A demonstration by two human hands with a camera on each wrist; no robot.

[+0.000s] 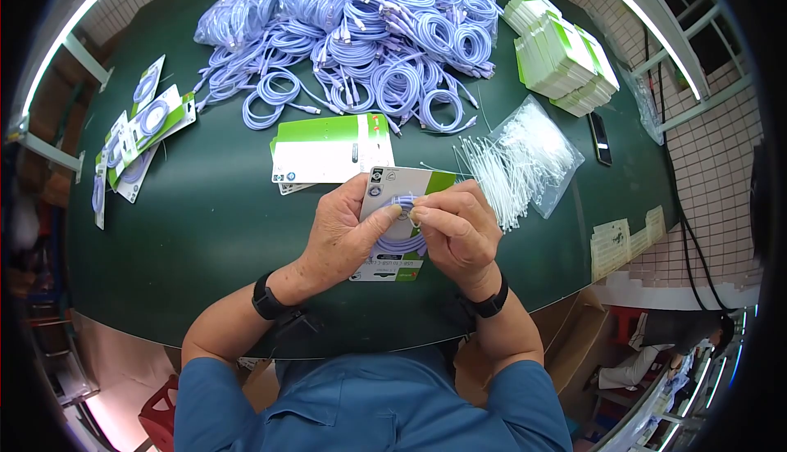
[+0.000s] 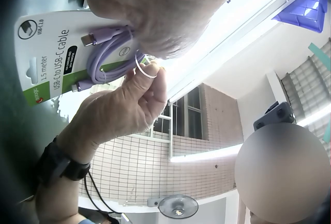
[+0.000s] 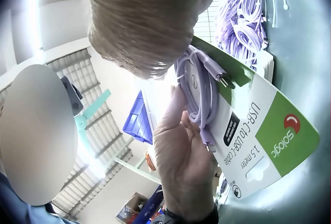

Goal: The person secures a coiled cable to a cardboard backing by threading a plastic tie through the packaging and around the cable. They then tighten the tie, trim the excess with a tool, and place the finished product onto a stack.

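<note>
Left hand (image 1: pixel 338 221) grips one card (image 3: pixel 261 131) bearing one cable (image 3: pixel 208 100) — right hand (image 1: pixel 466 235) pinches one tie (image 2: pixel 138 65).

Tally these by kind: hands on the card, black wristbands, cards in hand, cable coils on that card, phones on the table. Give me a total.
Left hand and right hand: 2
Black wristbands: 2
Held card: 1
Cable coil: 1
Phone: 1
Total: 7

A packing workshop, shown by heaped lilac coiled cables (image 1: pixel 381 38), stacked green-and-white cardboard cards (image 1: pixel 561 63) and a broad dark-green worktable (image 1: pixel 213 214)
</note>
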